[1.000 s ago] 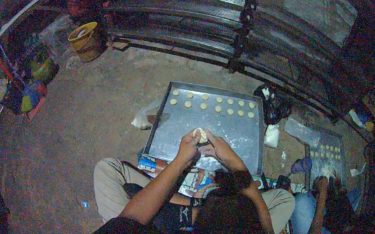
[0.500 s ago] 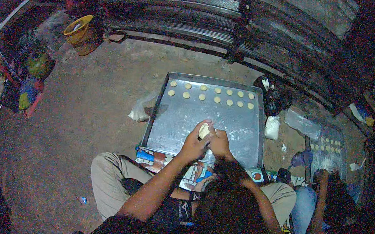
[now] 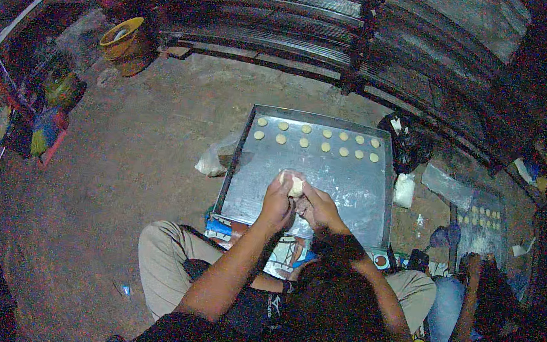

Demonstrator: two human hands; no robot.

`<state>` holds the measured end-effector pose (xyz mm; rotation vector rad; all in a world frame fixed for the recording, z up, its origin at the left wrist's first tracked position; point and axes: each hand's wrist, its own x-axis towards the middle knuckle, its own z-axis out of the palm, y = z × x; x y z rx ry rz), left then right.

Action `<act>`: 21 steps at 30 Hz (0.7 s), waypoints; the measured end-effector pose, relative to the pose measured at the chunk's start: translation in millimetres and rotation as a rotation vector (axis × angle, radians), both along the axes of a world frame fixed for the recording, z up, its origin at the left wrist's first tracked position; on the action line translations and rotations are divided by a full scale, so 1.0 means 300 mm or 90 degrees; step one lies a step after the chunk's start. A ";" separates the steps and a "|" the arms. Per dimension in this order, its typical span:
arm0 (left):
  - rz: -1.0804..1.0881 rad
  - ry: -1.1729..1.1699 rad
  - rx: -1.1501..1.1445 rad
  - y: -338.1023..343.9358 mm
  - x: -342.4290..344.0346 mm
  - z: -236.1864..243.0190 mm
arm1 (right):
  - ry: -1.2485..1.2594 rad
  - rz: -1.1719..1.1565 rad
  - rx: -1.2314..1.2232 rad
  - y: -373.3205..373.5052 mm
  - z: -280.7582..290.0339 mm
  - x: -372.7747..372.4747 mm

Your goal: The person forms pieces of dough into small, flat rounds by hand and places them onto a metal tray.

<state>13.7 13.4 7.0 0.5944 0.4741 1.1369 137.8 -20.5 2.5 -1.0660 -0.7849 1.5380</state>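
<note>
I sit cross-legged on the floor before a large metal baking tray [image 3: 360, 204]. Both of my hands meet over the tray's near half. My left hand [image 3: 277, 203] and my right hand [image 3: 316, 208] are closed together around a pale lump of dough [image 3: 296, 187], which shows between the fingers. Two rows of small round dough pieces [image 3: 323, 140] lie along the tray's far edge. The rest of the tray surface is dusted with flour.
A yellow bucket [image 3: 122, 41] stands at the far left by metal racks [image 3: 287, 26]. A white bag [image 3: 208, 160] lies left of the tray, a dark bag [image 3: 408, 144] and white packet [image 3: 403, 189] to its right. Another person [image 3: 479, 298] sits at right beside a second tray [image 3: 482, 225].
My hands have stayed together on the dough lump and lifted it slightly farther over the tray. The view has shifted a little; the rows of pieces look unchanged.
</note>
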 end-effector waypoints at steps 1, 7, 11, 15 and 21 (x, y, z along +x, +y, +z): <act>-0.021 0.147 0.037 -0.022 0.000 0.060 | 0.011 -0.026 -0.016 -0.024 0.079 -0.011; -0.128 0.056 0.101 -0.024 0.021 -0.004 | -0.079 0.067 -0.062 -0.042 0.133 0.037; -0.123 0.255 0.315 -0.047 0.004 0.062 | -0.352 0.018 0.039 -0.005 0.025 0.085; -0.111 0.379 0.422 -0.037 -0.026 0.071 | -0.477 -0.026 0.130 -0.034 0.119 0.058; -0.042 0.537 0.449 -0.027 -0.045 0.108 | -0.621 -0.087 0.201 -0.029 0.173 0.074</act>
